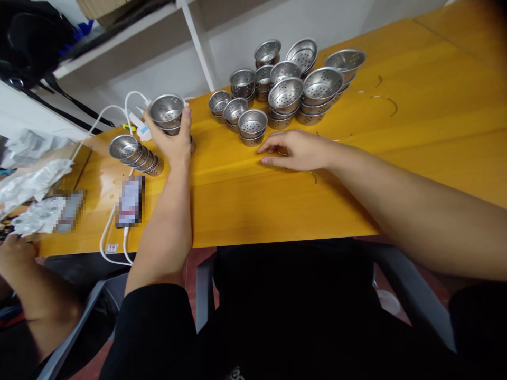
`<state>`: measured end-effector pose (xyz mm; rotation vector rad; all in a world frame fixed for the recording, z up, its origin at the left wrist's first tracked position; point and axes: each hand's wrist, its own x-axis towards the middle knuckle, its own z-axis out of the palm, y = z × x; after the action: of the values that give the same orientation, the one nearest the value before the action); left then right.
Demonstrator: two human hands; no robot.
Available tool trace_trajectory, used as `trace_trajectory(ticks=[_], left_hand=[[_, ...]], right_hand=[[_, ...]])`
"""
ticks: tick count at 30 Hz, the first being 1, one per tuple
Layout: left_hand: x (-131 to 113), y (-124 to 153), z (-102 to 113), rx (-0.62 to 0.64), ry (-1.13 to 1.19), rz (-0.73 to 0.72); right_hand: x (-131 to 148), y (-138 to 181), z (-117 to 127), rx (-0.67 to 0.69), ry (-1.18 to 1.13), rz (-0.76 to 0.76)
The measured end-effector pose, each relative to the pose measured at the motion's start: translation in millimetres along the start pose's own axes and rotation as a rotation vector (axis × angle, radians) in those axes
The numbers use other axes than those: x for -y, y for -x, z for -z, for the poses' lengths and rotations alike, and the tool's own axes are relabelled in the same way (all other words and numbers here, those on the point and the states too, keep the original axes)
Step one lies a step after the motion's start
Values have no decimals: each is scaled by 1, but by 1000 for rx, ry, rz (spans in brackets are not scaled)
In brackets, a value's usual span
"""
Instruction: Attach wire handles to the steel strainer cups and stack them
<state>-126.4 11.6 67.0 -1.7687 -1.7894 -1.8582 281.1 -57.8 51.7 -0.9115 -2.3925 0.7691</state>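
Note:
My left hand (pixel 175 145) is wrapped round a perforated metal cup (pixel 166 110) at the top of a stack, its thumb on the near right side. Much of that stack is hidden behind the hand. Just left of it leans another stack of perforated metal cups (pixel 125 149). My right hand (pixel 295 150) is low over the table with its fingers loosely bent and thumb apart, holding nothing visible. Closest to its fingertips is a short stack of small perforated cups (pixel 252 126). Behind stand several stacks of larger perforated cups (pixel 285 96).
The yellow wooden table (pixel 237 211) runs up to a white shelf (pixel 190 37). A phone (pixel 130 203) with a white cable (pixel 103 232) lies left of my forearm. Thin wire-like strands (pixel 390 103) lie at right. Another person's arm (pixel 37 295) is at far left near plastic bags (pixel 37 182).

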Motion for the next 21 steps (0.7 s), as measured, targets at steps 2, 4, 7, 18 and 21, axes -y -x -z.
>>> trace_trajectory(ticks=[2,4,7,18,21], left_hand=[[-16,12,-3,52,62,-15],[-31,27,-6,185,125,-62],[-48,47,-12,331,174,-87],[1,31,-24,314,238,136],[16,28,-21,297,249,129]], right_hand=[[-1,0,0,-2,4,6],[-1,0,0,-7,6,7],[0,0,1,1,2,4],[1,0,2,-6,-6,-19],[1,0,1,-12,-12,-13]])
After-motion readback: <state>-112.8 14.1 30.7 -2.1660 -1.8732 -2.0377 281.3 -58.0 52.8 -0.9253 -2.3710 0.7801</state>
